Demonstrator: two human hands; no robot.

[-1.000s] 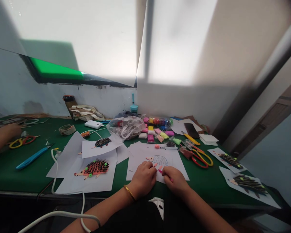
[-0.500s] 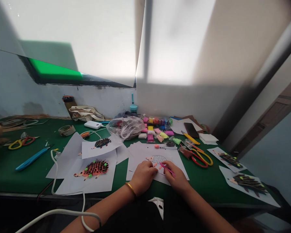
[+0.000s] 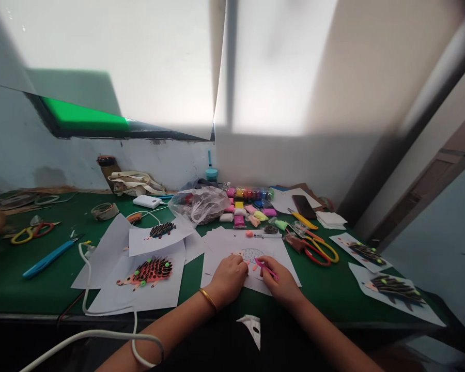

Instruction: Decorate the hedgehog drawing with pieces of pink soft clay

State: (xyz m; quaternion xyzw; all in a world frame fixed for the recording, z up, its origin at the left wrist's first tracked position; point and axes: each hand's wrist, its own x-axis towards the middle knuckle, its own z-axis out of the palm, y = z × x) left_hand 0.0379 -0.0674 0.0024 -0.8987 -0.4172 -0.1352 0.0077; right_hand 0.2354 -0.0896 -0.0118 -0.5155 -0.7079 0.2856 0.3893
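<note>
A white sheet (image 3: 284, 258) with a drawn hedgehog (image 3: 253, 254) lies in front of me. My left hand (image 3: 229, 276) rests on its left part with fingers curled; whether anything is under them is hidden. My right hand (image 3: 281, 284) holds a pink tool (image 3: 267, 268), its tip over small pink clay pieces (image 3: 254, 267) below the drawing. A lump of pink clay (image 3: 249, 234) sits at the sheet's top edge, beside a white pen (image 3: 269, 235).
Finished hedgehog pictures lie left (image 3: 151, 271) and right (image 3: 397, 289). Behind are clay packets (image 3: 239, 221) and a plastic bag (image 3: 201, 204). Scissors (image 3: 321, 250), a yellow cutter (image 3: 304, 219) and a phone (image 3: 304, 206) lie right. A white cable (image 3: 89, 336) crosses the front left edge.
My left hand has shifted slightly up over the drawing's head end. The view has moved a little. At the far left edge, another person's hand shows differently.
</note>
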